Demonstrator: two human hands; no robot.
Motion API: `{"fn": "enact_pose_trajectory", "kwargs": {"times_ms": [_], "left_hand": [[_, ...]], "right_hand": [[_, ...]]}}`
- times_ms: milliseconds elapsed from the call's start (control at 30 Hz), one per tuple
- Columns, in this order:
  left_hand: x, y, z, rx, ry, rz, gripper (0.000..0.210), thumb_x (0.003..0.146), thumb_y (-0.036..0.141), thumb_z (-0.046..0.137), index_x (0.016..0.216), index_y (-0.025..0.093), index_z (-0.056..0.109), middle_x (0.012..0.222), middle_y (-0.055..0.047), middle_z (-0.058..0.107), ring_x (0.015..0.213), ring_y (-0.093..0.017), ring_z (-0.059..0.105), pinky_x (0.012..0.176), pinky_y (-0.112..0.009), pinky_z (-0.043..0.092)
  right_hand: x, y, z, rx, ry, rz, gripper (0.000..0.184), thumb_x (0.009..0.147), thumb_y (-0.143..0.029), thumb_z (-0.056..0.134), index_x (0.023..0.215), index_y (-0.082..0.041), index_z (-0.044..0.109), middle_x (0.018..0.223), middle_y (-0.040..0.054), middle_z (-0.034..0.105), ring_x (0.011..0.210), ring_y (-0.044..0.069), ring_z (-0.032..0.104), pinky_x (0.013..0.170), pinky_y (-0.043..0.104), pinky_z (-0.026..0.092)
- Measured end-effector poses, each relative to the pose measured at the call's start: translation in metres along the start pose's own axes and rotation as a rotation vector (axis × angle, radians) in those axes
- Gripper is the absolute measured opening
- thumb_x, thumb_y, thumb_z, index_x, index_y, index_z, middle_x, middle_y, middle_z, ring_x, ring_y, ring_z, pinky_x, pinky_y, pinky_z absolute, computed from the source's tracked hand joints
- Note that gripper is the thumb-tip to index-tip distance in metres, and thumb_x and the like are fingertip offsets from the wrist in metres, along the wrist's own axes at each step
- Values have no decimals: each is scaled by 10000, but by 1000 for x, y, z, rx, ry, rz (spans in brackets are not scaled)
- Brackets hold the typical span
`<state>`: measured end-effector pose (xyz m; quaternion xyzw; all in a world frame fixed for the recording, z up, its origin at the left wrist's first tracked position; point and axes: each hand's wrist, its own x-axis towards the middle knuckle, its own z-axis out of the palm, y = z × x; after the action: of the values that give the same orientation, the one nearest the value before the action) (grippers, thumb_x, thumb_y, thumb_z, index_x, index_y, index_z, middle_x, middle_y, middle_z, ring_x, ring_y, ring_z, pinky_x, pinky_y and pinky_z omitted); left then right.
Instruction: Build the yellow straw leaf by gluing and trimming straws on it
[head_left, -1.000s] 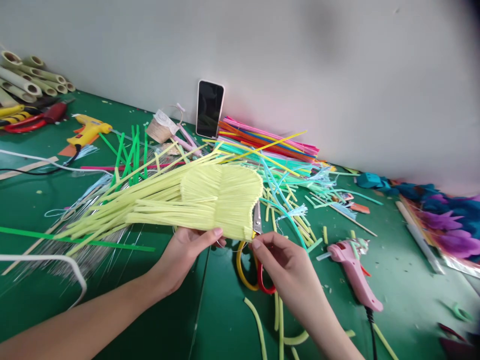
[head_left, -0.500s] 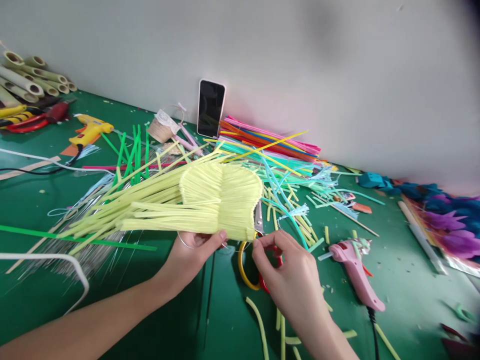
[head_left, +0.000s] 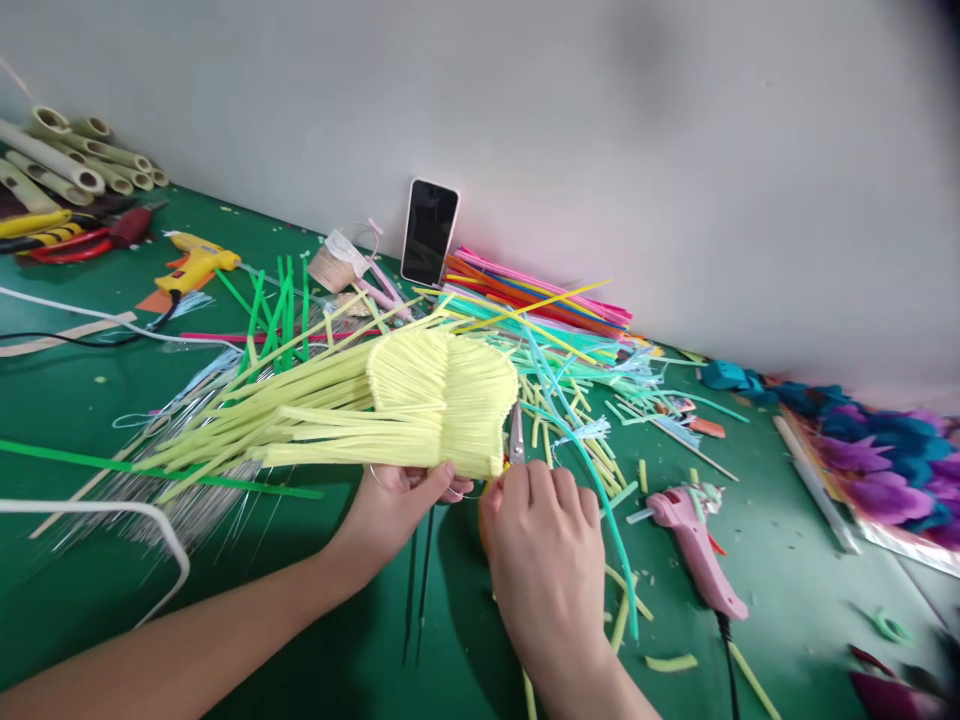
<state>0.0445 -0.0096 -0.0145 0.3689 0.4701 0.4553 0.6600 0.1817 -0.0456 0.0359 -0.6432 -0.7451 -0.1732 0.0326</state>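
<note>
In the head view, our right hand (head_left: 547,540) has just left its pinch at the lower right corner of the fuzzy yellow-green piece (head_left: 450,400) and now curls, knuckles up, over the handles of the scissors (head_left: 517,440). Its fingers are bent in, but we cannot tell whether they grip the handles. We judge that the left hand (head_left: 397,505) alone now carries the piece, which is at the middle of the frame with strips trailing to the left. That hand has its thumb pressed on the lower edge, fingers underneath, and a thin wire (head_left: 379,485) curves beside it.

Below spreads the green surface (head_left: 375,650). A yellow glue gun (head_left: 196,265) and cut tubes (head_left: 75,175) lie at upper left; a pink glue gun (head_left: 697,560) lies at lower right, purple and blue petals (head_left: 877,450) at the right edge. At upper centre, a phone (head_left: 430,232) leans against the pale wall (head_left: 675,150), beside bundled coloured stems (head_left: 540,290).
</note>
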Motion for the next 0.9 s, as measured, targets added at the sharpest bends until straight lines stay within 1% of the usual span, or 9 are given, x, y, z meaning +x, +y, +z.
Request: {"fn": "enact_pose_trajectory", "kwargs": {"times_ms": [100,200,300,433,500,600,733,800,900], "left_hand": [[-1,7,-1,-31,-19,-26,365,735,432,803,928,133,725,801,-98,795,787,-263,756,761,-375,606],[-2,13,-3,-82,-53,-51,339,752,416,796,927,132,737,821,-106,799,805,-261,758,782,-374,601],[-2,14,-5,-134,-75,-72,285,777,389,780,896,132,756,837,-113,801,827,-260,757,797,-365,596],[-3,13,-7,-156,-122,-99,262,817,376,744,910,133,776,870,-120,802,844,-241,749,803,-339,584],[-3,13,-8,-154,-160,-106,251,828,372,736,919,142,777,907,-117,800,850,-232,741,813,-337,577],[-3,11,-9,-130,-164,-76,218,816,352,754,937,171,771,929,-86,795,855,-217,725,813,-326,566],[-4,10,-8,-87,-108,-66,180,785,352,784,803,175,761,733,-35,756,698,-176,694,703,-287,552],[-5,10,-8,-84,-105,-75,190,785,357,784,775,170,756,708,-30,743,677,-168,683,685,-280,548],[-5,10,-8,-80,-106,-77,198,783,362,786,771,166,758,702,-30,742,682,-162,679,692,-273,544]], "right_hand": [[4,15,1,311,-116,97,210,937,-186,523,771,-167,650,756,96,662,734,280,616,669,385,426],[5,38,2,824,-272,360,362,983,-437,479,831,-184,688,787,80,701,714,232,632,660,340,444],[2,48,3,1305,-350,622,420,894,-566,582,940,-174,724,783,58,693,684,193,615,624,295,456],[-3,38,9,1797,-508,781,429,766,-535,755,890,-125,742,698,22,629,561,104,515,504,206,367],[-4,32,12,1917,-572,828,409,737,-508,795,837,-115,737,673,11,609,524,73,479,470,175,309],[-5,29,15,1974,-568,893,382,719,-479,825,780,-115,726,644,-3,593,495,50,457,456,153,283],[-7,32,15,2062,-564,903,342,747,-430,824,793,-98,756,660,3,603,518,39,472,494,144,345],[-8,34,16,2106,-573,902,318,758,-407,824,814,-98,771,678,11,619,543,41,487,526,144,380],[-9,34,18,2123,-585,922,329,708,-404,863,806,-102,779,667,12,626,542,46,485,522,149,391]]}}
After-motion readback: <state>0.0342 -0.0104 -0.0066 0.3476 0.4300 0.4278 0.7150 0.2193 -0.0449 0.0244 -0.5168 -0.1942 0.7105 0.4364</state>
